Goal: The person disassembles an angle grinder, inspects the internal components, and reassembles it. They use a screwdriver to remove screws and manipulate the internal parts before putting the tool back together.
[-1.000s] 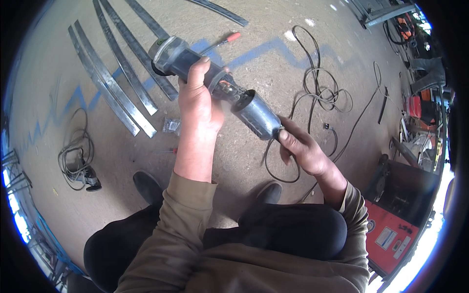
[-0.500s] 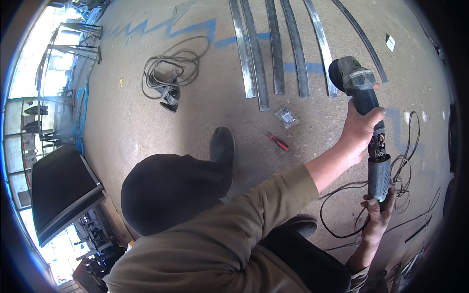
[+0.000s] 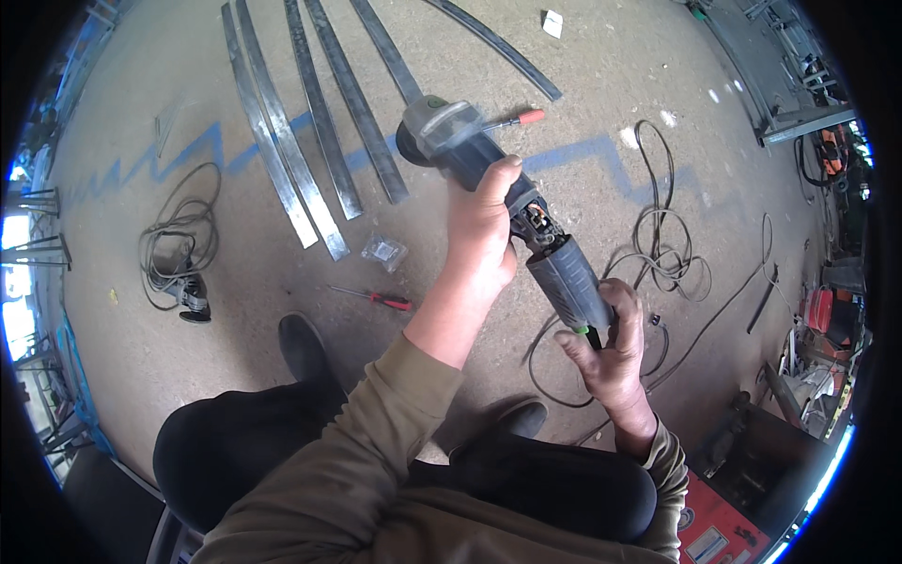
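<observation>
My left hand (image 3: 484,226) is closed round the dark body of an angle grinder (image 3: 470,155), its disc end pointing up and left. Farther back, the grinder's rear handle cover (image 3: 571,282), a dark ribbed sleeve, is slid partly off. Wires and inner parts (image 3: 538,222) show in the gap between body and sleeve. My right hand (image 3: 615,348) grips the back end of the sleeve between thumb and fingers, by the green bit and the cord. A red-handled screwdriver (image 3: 390,301) lies on the floor left of my left forearm, with a small clear plastic bag (image 3: 383,252) beyond it.
Several flat metal bars (image 3: 319,113) lie on the floor ahead. A second grinder (image 3: 193,299) with coiled cord rests at the left. Beyond my grinder lies another red-handled tool (image 3: 531,117). Looped cable (image 3: 672,254) spreads to the right; a red box (image 3: 719,512) stands at lower right.
The view has swung to the right, so the floor things appear farther left. The grinder now tilts more to the left. Both hands keep their holds, and the sleeve is still partly off.
</observation>
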